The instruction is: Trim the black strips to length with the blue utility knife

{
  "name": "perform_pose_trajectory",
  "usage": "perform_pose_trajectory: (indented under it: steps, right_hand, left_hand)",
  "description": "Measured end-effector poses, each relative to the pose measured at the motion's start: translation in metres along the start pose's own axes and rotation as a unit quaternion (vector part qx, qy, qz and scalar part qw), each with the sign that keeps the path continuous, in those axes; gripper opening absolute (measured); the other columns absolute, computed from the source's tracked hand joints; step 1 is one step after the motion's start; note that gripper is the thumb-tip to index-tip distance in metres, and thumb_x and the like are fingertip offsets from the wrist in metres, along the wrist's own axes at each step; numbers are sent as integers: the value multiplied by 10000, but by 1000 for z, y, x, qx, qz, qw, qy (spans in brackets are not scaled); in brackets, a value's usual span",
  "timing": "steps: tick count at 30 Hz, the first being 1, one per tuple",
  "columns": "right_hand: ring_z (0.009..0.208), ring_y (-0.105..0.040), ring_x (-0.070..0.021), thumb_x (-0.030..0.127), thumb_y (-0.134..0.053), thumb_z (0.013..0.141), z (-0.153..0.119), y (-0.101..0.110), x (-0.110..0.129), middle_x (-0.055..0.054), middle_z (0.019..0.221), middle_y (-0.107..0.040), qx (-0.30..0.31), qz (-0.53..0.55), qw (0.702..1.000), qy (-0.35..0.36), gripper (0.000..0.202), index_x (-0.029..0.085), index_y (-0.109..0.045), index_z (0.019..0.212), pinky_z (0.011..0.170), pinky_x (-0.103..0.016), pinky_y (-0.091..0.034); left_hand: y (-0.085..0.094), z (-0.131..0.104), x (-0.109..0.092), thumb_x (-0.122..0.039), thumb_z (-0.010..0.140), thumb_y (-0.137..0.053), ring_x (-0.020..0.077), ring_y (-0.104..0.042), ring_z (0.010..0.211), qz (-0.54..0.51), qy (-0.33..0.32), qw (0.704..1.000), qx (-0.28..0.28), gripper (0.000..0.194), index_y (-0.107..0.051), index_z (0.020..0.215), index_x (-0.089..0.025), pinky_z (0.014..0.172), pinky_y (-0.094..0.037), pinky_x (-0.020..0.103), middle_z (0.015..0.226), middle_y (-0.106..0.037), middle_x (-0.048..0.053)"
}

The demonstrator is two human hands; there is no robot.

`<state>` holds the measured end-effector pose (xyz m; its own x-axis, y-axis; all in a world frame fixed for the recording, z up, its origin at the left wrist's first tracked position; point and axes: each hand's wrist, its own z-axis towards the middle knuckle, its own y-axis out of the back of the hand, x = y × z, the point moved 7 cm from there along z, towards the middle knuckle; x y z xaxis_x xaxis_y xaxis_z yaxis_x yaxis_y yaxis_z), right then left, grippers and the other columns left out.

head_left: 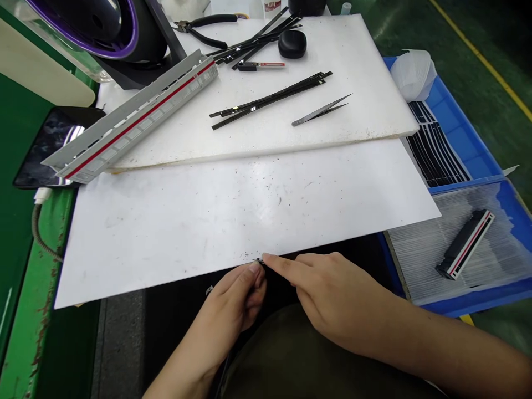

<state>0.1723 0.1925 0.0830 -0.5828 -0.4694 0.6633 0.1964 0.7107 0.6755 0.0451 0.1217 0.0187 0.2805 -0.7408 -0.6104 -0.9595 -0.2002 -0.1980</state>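
A small dark piece (260, 261) is sitting at the near edge of the white sheet (199, 210). The left hand (235, 296) is pinching it, thumb closed against curled fingers. The right hand (328, 293) is reaching its straight index finger to the tip — whether its folded fingers are holding something, I cannot tell. For good work, the pinch should be sitting close to the tip, the index finger pressing only lightly. Farther, tweezers (307, 117) and black strips (270, 100) are lying on the foam board (353, 55).
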Motion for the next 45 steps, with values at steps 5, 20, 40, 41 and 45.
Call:
perform_pose_trajectory:
  steps: [5, 20, 40, 41, 45]
  right_hand:
    - [849, -653, -206, 91, -403, 920, 0, 1, -4, -66, 944, -716, -14, -6, 1000, -10, 617, 253, -434, 1515, 829, -344, -479]
    - [833, -649, -198, 86, -416, 907, 3, -3, -5, -64, 942, -716, 5, -6, 1000, 6, 636, 250, -425, 1521, 820, -335, -479]
    - [635, -584, -192, 95, -409, 911, 1, -10, -4, -38, 832, -656, 15, -117, 993, 11, 664, 274, -358, 1548, 561, -325, -344]
    - [644, -590, -191, 94, -406, 913, 0, -11, -5, -39, 838, -659, 12, -111, 994, 10, 664, 279, -358, 1549, 571, -323, -352]
    - [775, -645, -206, 79, -388, 920, -1, -12, -9, -59, 918, -689, 3, -63, 998, 8, 656, 273, -365, 1547, 680, -330, -427]
  left_hand:
    - [0, -2, 0, -555, 917, -544, 68, -234, 492, -3, 6, 1000, -6, 436, -433, 700, -193, 430, -186, 186, 601, -300, -58]
    - [3, -1, 0, -597, 880, -581, 82, -257, 510, 9, 17, 999, -40, 445, -488, 715, -195, 435, -206, 185, 599, -313, -55]
    - [-2, -2, 2, -583, 875, -628, 85, -252, 544, -1, -54, 996, -75, 438, -511, 727, -188, 432, -204, 187, 641, -361, -48]
    - [-1, -2, 2, -583, 871, -633, 86, -253, 547, -2, -55, 995, -79, 439, -510, 725, -188, 433, -203, 187, 643, -360, -47]
    - [0, -1, 4, -600, 863, -631, 82, -243, 544, 8, -29, 997, -71, 459, -488, 719, -188, 432, -183, 183, 637, -325, -53]
